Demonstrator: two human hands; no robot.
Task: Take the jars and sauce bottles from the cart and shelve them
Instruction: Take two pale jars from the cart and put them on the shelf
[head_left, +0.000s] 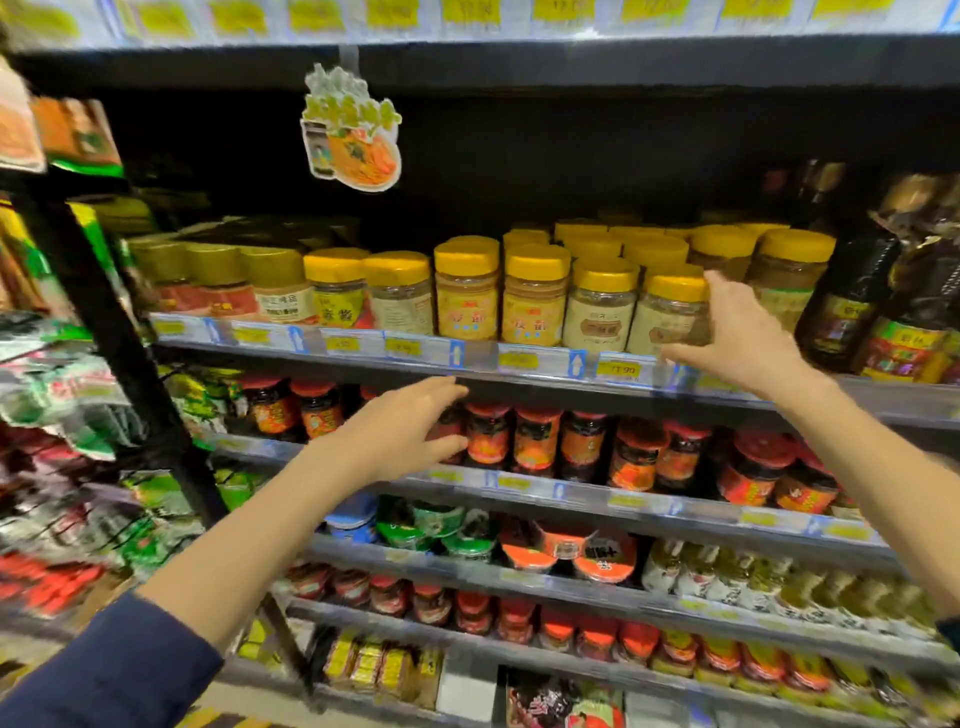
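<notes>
Yellow-lidded jar (666, 318) gripped by right hand (740, 332); we should seat it flush with leftward neighbours (600, 306); left hand (410, 431) spread, seemingly empty.

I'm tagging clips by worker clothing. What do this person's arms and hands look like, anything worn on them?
The left hand and right hand are bare: no gloves, no ring or watch in sight. A navy sleeve covers the left upper arm to about the elbow; both forearms are uncovered. A dark scrap at the right edge may be the other sleeve.
</notes>
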